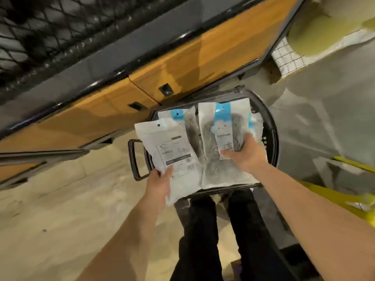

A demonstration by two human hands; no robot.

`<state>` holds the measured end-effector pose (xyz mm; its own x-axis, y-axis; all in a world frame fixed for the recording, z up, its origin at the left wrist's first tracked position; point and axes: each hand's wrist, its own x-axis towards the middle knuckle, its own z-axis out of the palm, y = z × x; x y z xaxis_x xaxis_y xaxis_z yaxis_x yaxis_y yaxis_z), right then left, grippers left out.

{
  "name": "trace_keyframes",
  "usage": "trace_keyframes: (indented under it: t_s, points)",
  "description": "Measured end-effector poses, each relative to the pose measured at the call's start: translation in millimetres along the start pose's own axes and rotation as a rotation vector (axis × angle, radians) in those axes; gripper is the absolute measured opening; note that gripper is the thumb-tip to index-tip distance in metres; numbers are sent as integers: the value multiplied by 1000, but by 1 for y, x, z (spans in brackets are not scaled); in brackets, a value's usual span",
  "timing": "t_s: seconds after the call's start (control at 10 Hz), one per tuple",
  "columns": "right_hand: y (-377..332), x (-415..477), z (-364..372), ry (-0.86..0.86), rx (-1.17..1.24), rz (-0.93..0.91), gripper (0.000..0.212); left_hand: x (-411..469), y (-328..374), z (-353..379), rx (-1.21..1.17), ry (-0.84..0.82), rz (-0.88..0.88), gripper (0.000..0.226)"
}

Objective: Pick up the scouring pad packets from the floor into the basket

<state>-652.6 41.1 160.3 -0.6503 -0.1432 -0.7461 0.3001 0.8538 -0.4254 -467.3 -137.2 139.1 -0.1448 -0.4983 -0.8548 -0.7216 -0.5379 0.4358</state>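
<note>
The left hand (160,184) pinches the lower corner of a white packet (172,147), thumb on top and fingers hidden beneath. This packet shows its plain back, with a printed label and black bars. The right hand (244,155) grips the lower end of a blue-topped packet (220,126), fingers curled round it. Through its clear front a grey scouring pad shows behind a blue cloud-shaped card. Both packets are held side by side over the dark basket (274,136), with both forearms reaching forward from the bottom of the view. A third packet (179,116) lies in the basket, mostly covered by the white one. The basket stands on the floor (60,209), just beyond the person's black-trousered legs (203,230). The label print is too blurred to read.
</note>
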Motion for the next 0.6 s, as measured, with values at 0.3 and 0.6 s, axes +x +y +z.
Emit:
trace_keyframes:
  t_s: [0.3, 0.6]
  points:
    - [45, 44, 3, -89, -229, -172, 93, 52, -37, 26, 522, 121, 89, 85]
    - [2, 10, -38, -5, -403, -363, 73, 9, -10, -12, 513, 239, 100, 73]
